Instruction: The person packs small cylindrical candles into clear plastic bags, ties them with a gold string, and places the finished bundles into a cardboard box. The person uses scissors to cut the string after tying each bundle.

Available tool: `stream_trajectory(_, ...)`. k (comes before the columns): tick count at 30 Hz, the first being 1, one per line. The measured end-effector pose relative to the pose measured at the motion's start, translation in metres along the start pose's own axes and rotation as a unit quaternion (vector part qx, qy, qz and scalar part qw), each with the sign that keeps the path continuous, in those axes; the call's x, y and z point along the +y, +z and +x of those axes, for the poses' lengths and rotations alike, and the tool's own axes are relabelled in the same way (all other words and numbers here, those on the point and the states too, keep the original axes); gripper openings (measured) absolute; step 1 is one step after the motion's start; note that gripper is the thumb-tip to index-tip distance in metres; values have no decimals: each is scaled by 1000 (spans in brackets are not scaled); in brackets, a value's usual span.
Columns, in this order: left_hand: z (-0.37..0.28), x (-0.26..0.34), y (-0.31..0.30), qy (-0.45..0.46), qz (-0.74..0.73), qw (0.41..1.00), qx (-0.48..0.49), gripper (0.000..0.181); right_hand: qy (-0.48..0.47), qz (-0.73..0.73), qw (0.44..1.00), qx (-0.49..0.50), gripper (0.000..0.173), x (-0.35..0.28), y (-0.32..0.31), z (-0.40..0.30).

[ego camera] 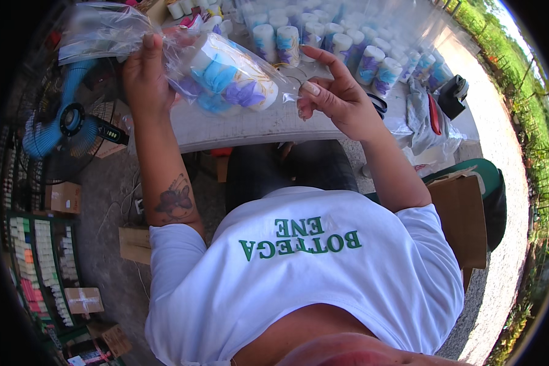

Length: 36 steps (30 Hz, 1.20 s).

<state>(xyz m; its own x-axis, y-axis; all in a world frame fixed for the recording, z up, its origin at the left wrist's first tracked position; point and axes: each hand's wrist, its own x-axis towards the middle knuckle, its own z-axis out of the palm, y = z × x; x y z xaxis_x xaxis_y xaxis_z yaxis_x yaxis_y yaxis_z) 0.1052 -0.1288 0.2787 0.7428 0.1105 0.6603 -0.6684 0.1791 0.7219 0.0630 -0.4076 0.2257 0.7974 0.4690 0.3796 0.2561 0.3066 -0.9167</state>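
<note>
My left hand [148, 75] grips the gathered end of a clear plastic bag [105, 32], above the table's near edge. Inside the bag lie white pillar candles [215, 50] decorated with blue and purple flowers and gold lines. To the right, my right hand [322, 89] is raised near the bag's other end, its index finger extended and the thumb close to the other fingers. A thin gold-coloured cord or wire [297, 75] shows by those fingers; whether they pinch it is unclear.
Many similar candles [343, 43] stand across the table [238, 130]. Scissors handles [379, 105], a grey cloth [421, 114], a red-handled tool [434, 114] and a black holder [453, 96] lie at the right. A fan [71, 120] is at the left; a cardboard box [460, 219] stands at the right.
</note>
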Motion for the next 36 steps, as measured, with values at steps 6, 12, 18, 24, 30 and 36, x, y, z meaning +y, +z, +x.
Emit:
stream_trajectory(6,5,4,-8,-4,23,1000,5,43,6,41,999,-20,22,-4,-20,-4)
stream_trajectory(12,8,-1,-11,8,30,999,-18,44,15,-23,995,-91,16,-9,-14,1)
stream_trajectory(18,3,8,5,14,-25,999,-39,38,82,-74,993,-39,17,-9,-4,10)
stream_trajectory(24,3,2,13,-3,-57,998,-15,40,94,19,995,-27,19,9,1,14)
stream_trajectory(30,-5,-6,33,-54,-61,994,67,38,-3,159,987,-14,25,54,11,20)
stream_trajectory(36,-11,-21,50,-79,-100,989,78,35,-136,111,971,164,33,104,27,24)
